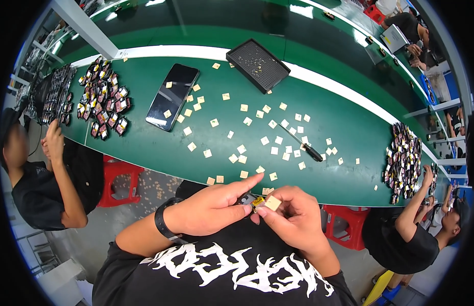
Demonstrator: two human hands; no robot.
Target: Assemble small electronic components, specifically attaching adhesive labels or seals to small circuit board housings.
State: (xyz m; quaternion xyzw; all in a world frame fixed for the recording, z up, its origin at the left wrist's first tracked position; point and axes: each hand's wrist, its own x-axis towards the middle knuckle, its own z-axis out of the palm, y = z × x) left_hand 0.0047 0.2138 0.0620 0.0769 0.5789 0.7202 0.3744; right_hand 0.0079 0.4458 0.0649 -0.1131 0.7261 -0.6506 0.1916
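Close to my chest, at the table's near edge, my right hand [296, 214] pinches a small yellow-and-black part [258, 202]. A cream square piece [272, 203] shows at its thumb and fingertips, beside the yellow face; whether the two are joined I cannot tell. My left hand [209, 208] is at the part's left side, index finger stretched out over the table edge and thumb tip close to the part. Its other fingers are hidden. Many similar cream squares [243, 159] lie scattered over the green table [160, 148] in front of me.
A screwdriver [312, 152] lies right of centre. Farther off are a phone [172, 97] and a black tray [258, 65] holding small bits. Heaps of small black parts stand left [101, 99] and right [402, 160]. People sit at both sides, near red stools [119, 181].
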